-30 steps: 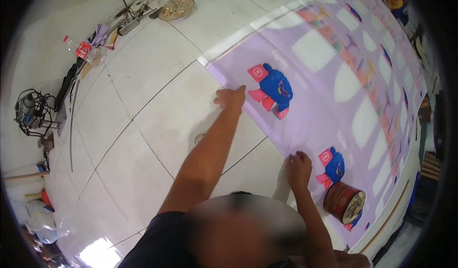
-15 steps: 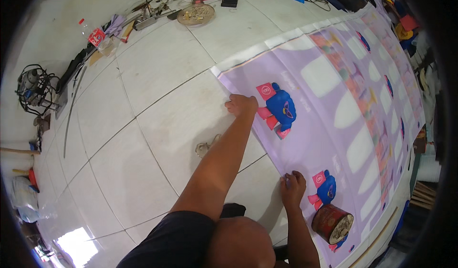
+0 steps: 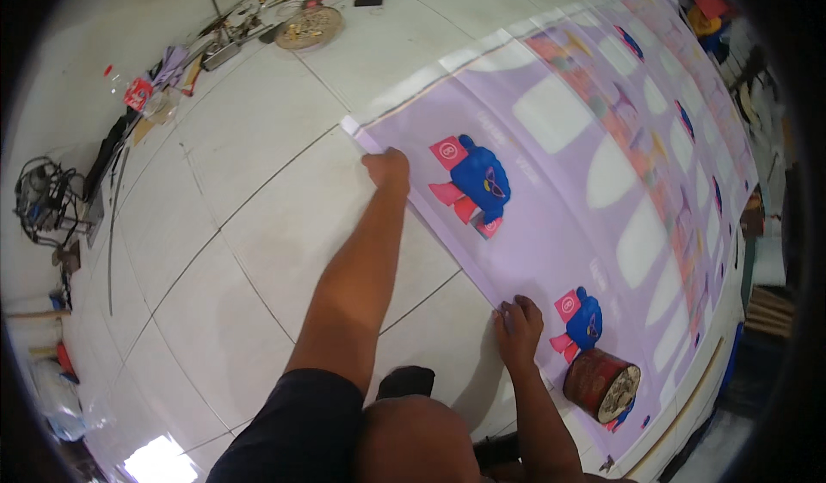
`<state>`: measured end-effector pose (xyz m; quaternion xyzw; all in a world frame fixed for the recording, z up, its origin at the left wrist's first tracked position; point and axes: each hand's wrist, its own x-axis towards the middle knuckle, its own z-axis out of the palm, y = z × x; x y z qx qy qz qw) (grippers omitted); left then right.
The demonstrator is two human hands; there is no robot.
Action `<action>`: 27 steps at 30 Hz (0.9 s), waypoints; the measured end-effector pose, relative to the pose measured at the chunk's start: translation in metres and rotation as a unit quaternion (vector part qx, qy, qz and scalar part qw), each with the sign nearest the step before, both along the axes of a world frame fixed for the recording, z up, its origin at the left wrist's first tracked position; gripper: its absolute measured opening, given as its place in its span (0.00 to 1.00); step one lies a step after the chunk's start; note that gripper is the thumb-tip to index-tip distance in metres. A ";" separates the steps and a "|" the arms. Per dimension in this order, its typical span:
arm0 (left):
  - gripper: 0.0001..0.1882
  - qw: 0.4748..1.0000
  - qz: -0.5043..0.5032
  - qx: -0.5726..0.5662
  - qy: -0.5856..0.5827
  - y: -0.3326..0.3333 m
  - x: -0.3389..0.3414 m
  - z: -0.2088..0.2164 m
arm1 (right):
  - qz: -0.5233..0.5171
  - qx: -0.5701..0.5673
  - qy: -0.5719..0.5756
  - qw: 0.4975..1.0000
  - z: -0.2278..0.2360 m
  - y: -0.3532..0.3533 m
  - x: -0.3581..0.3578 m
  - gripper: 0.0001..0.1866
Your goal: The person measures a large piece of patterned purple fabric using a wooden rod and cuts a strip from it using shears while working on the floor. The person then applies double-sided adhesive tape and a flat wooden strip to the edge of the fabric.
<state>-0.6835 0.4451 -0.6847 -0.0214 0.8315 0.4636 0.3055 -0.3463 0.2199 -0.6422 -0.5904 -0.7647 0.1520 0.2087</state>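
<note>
A long lilac printed banner [image 3: 551,190] lies flat on the white tiled floor, with blue cartoon figures and white ovals on it. My left hand [image 3: 387,170] is stretched far out and presses on the banner's left edge near its upper corner. My right hand [image 3: 518,328] rests closer in on the same edge, fingers bent onto the sheet, just left of a small blue figure [image 3: 583,321]. A larger blue figure [image 3: 478,182] lies between the two hands. Neither hand holds a tool.
A round dark red tin [image 3: 602,385] stands on the banner beside my right hand. Tools, a round plate [image 3: 308,27] and scraps lie along the far wall. A tangle of wire [image 3: 43,201] sits at the left. Clutter lines the banner's far right side.
My left arm has reached further out along the banner edge toward the corner. My right hand stays on the edge near the small blue figure. The view has swung slightly.
</note>
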 end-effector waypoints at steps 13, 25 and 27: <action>0.20 0.992 -0.050 -0.058 0.099 0.016 -0.024 0.009 | -0.011 -0.007 -0.022 1.000 0.007 0.001 0.000 0.14; 0.14 0.997 0.015 -0.003 0.072 0.024 -0.038 0.000 | -0.023 0.014 -0.029 0.999 -0.004 -0.003 0.004 0.14; 0.15 0.999 0.014 0.019 0.036 0.021 -0.034 0.008 | -0.025 0.013 -0.041 0.999 -0.003 -0.002 0.003 0.15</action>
